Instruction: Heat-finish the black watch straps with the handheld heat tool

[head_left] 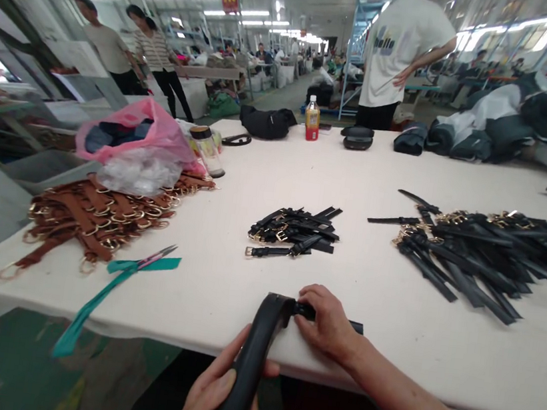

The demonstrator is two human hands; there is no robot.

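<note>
Short of the small strap pile [295, 231], the left hand [208, 395] grips a curved black piece [251, 357], its length aimed pileward; the right hand [326, 321] pinches a black strap [357, 327] crosswise at its far end.

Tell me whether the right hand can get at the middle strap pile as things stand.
Probably yes: the middle strap pile lies just beyond the right hand, with nothing visible between them. But the hand holds a black strap, which it would likely need to release first.
</note>
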